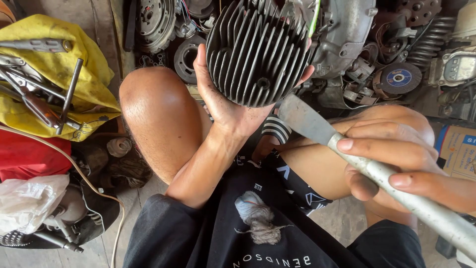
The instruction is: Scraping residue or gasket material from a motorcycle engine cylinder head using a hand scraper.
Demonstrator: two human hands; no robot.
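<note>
My left hand (223, 101) holds up a round black finned cylinder head (258, 52), fins facing me, above my knees. My right hand (391, 159) grips the grey metal handle of a flat scraper (310, 121). The scraper's wide blade tip sits right at the lower right edge of the finned head. A tuft of grey cotton waste (258, 218) lies on my black shirt in my lap.
A yellow cloth (84, 74) with several long metal hand tools lies at the left. Engine parts, a grey crankcase (347, 30), a coil spring (431, 39) and a grinding disc (399, 78) crowd the top. A clear plastic bag (29, 198) lies at the lower left, and a cardboard box (458, 149) stands at the right.
</note>
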